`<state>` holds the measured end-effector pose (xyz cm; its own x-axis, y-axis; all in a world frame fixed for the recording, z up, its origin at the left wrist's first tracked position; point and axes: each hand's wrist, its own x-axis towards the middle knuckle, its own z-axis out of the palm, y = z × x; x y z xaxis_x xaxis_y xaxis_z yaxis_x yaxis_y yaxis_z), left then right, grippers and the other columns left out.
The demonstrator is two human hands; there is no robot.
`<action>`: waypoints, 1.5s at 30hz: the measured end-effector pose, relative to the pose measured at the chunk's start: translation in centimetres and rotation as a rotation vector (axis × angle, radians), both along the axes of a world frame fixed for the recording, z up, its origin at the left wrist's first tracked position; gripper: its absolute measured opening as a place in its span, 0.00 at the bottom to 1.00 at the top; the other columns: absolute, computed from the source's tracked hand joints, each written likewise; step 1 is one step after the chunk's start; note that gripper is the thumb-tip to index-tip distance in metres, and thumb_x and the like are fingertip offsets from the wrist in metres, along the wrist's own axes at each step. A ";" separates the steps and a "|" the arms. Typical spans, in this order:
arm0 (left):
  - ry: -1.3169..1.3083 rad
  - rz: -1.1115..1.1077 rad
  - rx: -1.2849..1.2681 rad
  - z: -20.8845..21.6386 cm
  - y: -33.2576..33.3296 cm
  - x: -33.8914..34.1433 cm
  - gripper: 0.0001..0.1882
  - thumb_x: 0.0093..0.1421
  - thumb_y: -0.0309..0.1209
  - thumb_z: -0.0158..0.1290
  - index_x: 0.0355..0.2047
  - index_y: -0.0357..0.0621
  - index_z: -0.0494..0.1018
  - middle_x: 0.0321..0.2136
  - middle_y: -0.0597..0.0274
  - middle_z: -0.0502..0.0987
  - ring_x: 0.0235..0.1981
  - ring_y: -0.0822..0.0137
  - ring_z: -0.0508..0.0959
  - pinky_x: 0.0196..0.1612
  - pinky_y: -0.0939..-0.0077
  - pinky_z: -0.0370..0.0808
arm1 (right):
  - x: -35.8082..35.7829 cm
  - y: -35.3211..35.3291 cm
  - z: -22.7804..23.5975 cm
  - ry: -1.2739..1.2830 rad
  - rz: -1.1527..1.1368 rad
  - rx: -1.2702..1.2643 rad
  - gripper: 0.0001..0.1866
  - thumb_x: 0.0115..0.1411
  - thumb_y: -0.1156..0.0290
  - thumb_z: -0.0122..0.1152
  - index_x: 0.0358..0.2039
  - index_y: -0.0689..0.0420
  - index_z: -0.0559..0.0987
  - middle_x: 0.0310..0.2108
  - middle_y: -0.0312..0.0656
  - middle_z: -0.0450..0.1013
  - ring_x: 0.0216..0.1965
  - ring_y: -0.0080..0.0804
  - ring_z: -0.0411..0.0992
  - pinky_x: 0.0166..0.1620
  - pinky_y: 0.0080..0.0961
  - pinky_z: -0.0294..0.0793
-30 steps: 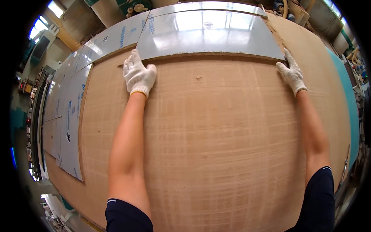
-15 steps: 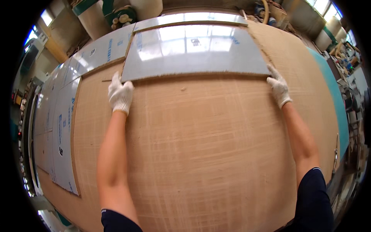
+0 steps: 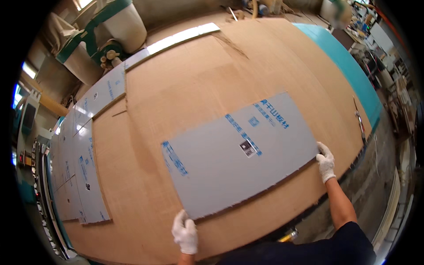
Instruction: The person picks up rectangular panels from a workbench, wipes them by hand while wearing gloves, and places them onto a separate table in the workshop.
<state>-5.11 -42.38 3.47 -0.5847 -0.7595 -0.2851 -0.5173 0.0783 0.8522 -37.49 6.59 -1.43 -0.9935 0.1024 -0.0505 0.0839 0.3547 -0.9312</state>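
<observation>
A grey film-covered board (image 3: pixel 212 172) with blue printing and a small dark label lies across the near right part of a large tan wooden surface (image 3: pixel 132 185). My left hand (image 3: pixel 185 232), in a white knit glove, grips the board's near left corner. At the near right corner, my right hand (image 3: pixel 326 162), gloved the same way, holds on with the fingers at the edge. Whether the board rests flat or is slightly raised I cannot tell. Both palms and the fingers under the edge are partly hidden.
Several similar grey panels (image 3: pixel 81 176) lie along the left side, and a narrow strip (image 3: pixel 183 39) lies at the far edge. A thin tool (image 3: pixel 360 119) rests at the right. A teal strip (image 3: pixel 349 62) borders the far right. White-and-green machine drums (image 3: pixel 123 26) stand behind.
The board has come from the far side toward me and to the right, turned at an angle, held by both hands. Bare wood shows where it lay, and the view has turned.
</observation>
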 end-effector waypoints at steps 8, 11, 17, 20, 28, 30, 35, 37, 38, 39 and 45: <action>-0.390 -0.339 -0.617 0.6 14.6 -0.8 0.43 0.56 0.40 0.62 0.68 0.29 0.63 0.61 0.30 0.66 0.64 0.33 0.65 0.68 0.40 0.63 | 3.9 8.1 3.1 0.267 0.245 0.971 0.32 0.56 0.72 0.63 0.64 0.61 0.75 0.68 0.56 0.67 0.72 0.55 0.60 0.75 0.43 0.57; -0.460 -0.202 -0.779 -3.7 15.1 -0.8 0.46 0.58 0.42 0.61 0.71 0.28 0.59 0.68 0.29 0.59 0.69 0.31 0.58 0.71 0.40 0.60 | -0.9 3.9 4.7 0.372 0.453 0.812 0.32 0.58 0.70 0.63 0.64 0.62 0.73 0.69 0.55 0.67 0.73 0.55 0.60 0.76 0.43 0.56; -0.471 -0.260 -0.843 -3.7 12.4 -3.5 0.46 0.63 0.49 0.55 0.73 0.31 0.56 0.73 0.28 0.53 0.75 0.34 0.53 0.76 0.44 0.53 | -10.1 -2.2 3.2 0.282 0.523 1.023 0.38 0.70 0.54 0.55 0.73 0.64 0.62 0.76 0.55 0.54 0.79 0.51 0.47 0.80 0.39 0.41; -0.517 -0.258 -0.876 -3.8 13.0 -3.6 0.46 0.64 0.50 0.54 0.73 0.30 0.56 0.73 0.28 0.53 0.75 0.36 0.54 0.76 0.45 0.52 | -8.1 -5.6 2.5 0.445 0.559 1.088 0.34 0.64 0.56 0.61 0.64 0.67 0.71 0.70 0.62 0.62 0.75 0.57 0.54 0.78 0.46 0.46; -0.473 -0.262 -0.835 -3.9 13.6 -4.5 0.46 0.66 0.51 0.52 0.74 0.34 0.54 0.74 0.33 0.53 0.74 0.38 0.56 0.76 0.49 0.52 | 12.1 -31.2 1.3 0.724 0.951 0.302 0.32 0.57 0.54 0.64 0.56 0.66 0.76 0.58 0.60 0.72 0.63 0.54 0.68 0.70 0.50 0.61; -0.458 -0.234 -0.866 -4.6 12.4 -2.8 0.45 0.65 0.51 0.53 0.74 0.34 0.56 0.73 0.33 0.55 0.74 0.38 0.57 0.76 0.49 0.52 | 10.3 -31.9 5.1 0.521 1.301 0.387 0.34 0.59 0.53 0.63 0.59 0.66 0.75 0.63 0.60 0.70 0.67 0.54 0.65 0.73 0.49 0.58; -0.467 -0.231 -0.829 -3.6 13.0 -3.1 0.46 0.63 0.50 0.54 0.73 0.34 0.57 0.73 0.30 0.54 0.74 0.34 0.55 0.77 0.46 0.50 | 0.4 -17.8 7.2 0.354 1.021 0.770 0.31 0.60 0.61 0.64 0.60 0.65 0.75 0.64 0.59 0.70 0.69 0.56 0.63 0.73 0.47 0.60; -0.444 -0.251 -0.831 -3.5 13.6 -4.2 0.46 0.64 0.50 0.54 0.73 0.32 0.56 0.73 0.29 0.54 0.74 0.35 0.55 0.77 0.45 0.49 | -2.3 -13.5 1.9 0.554 0.766 0.894 0.32 0.65 0.57 0.60 0.64 0.65 0.73 0.68 0.60 0.67 0.73 0.57 0.58 0.78 0.46 0.49; -0.447 -0.252 -0.829 -3.6 13.7 -3.7 0.46 0.64 0.50 0.54 0.73 0.32 0.56 0.73 0.28 0.54 0.74 0.35 0.55 0.77 0.45 0.49 | 0.0 -15.8 2.1 0.515 0.850 0.861 0.33 0.65 0.55 0.60 0.65 0.65 0.72 0.69 0.59 0.65 0.74 0.57 0.57 0.78 0.46 0.49; -0.446 -0.247 -0.833 -3.6 13.7 -3.6 0.46 0.64 0.50 0.53 0.73 0.32 0.57 0.73 0.28 0.54 0.74 0.35 0.55 0.77 0.45 0.49 | 3.7 -20.0 3.2 0.483 0.932 0.824 0.35 0.66 0.54 0.60 0.66 0.64 0.72 0.70 0.58 0.64 0.75 0.56 0.56 0.78 0.45 0.48; -0.161 -0.239 -0.458 -2.5 13.3 -4.1 0.43 0.62 0.46 0.59 0.73 0.46 0.57 0.72 0.41 0.59 0.72 0.38 0.59 0.74 0.50 0.57 | 19.0 -41.0 3.8 0.484 1.314 0.524 0.40 0.64 0.47 0.61 0.63 0.71 0.71 0.68 0.62 0.65 0.73 0.58 0.58 0.75 0.45 0.56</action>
